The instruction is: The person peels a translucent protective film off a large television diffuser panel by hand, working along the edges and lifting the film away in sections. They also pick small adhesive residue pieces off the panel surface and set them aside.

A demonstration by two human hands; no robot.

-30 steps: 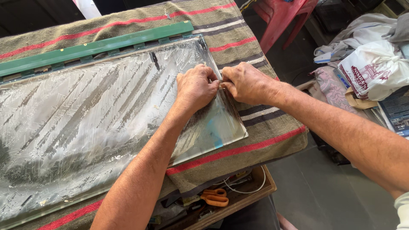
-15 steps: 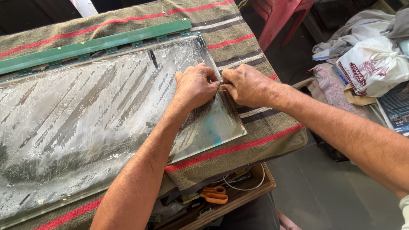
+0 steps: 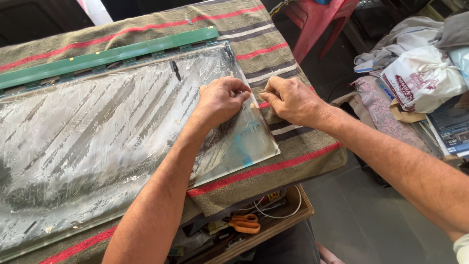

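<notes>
A long glass panel [image 3: 97,142], streaked and cloudy under a wrinkled film, lies flat across most of the counter [image 3: 293,63], which is draped in a striped olive blanket [image 3: 273,49]. A green strip [image 3: 107,55] runs along the panel's far edge. Toward the panel's right end, the left hand [image 3: 222,100] rests knuckles-up on the glass, its fingers curled tight and pinching at the right edge. Just beside it, almost touching, the right hand [image 3: 290,100] lies on the blanket, its fingers narrowed to a pinch at the same edge; what they grip is too small to tell. Orange scissors [image 3: 244,223] lie on a shelf below the counter. Far right, a white bag [image 3: 422,78] sits on a heap of cloth.
</notes>
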